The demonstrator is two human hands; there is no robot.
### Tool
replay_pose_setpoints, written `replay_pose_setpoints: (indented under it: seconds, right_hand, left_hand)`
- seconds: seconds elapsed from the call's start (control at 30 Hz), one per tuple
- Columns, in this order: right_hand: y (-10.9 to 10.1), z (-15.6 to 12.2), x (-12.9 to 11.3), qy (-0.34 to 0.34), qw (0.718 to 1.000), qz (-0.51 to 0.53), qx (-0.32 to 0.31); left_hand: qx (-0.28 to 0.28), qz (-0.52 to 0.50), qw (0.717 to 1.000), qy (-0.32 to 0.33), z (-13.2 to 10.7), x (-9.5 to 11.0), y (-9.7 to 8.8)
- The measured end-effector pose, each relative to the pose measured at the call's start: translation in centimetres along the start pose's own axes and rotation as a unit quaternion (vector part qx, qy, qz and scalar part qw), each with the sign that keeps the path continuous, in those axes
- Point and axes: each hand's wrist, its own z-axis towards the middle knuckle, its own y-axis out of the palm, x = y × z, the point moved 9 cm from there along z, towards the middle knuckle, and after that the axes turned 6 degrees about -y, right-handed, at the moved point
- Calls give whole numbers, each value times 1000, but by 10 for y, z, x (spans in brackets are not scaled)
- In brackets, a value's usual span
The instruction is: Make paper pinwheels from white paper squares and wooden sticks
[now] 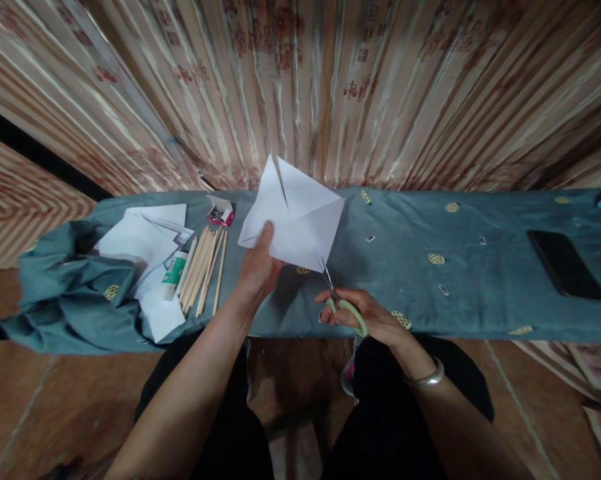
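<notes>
A square sheet of white paper (300, 230) is held up over the cloth-covered table, with a slit running inward from its top corner. My left hand (259, 267) pinches its lower left side, thumb on top and fingers underneath. My right hand (355, 310) grips a pair of scissors (351, 313) by the pale green handles. The scissors' blades point up at the paper's lower right corner, slightly apart, and the corner lies at the blades. A crease runs from the middle of the sheet toward its right corner.
Left of the paper lie wooden sticks (200, 273), a glue stick (174, 275), white paper pieces (140, 237) and a small open box (221, 211) of metal bits. A black phone (566, 265) rests at the right. Behind the table (480, 287) hangs a pleated curtain (300, 80).
</notes>
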Motion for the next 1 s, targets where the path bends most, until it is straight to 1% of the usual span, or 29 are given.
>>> replay_pose_setpoints:
  seconds: [0.13,0.3,0.5,0.7,0.87,1.0]
  right_hand:
    - [-3,1,-1,-4,1000,-11,4]
    - [-5,1,5,10,1000,-22,4]
    - [-5,0,9,23,1000,-17,13]
    - [-5,1,8,23,1000,-8,18]
    - [-4,1,7,26,999,-5,18]
    - [-5,1,5,20,1000,-9,21]
  left_hand:
    - [-3,31,1000,-1,0,-3,0]
    - [13,54,998,-6,-1,-6,-1]
    - [15,63,998,-12,-2,-9,-1]
    - [8,69,997,-17,-2,-11,-2]
    - [19,68,997,-22,-3,-11,-3]
    - [16,60,998,-23,-4,-11,-2]
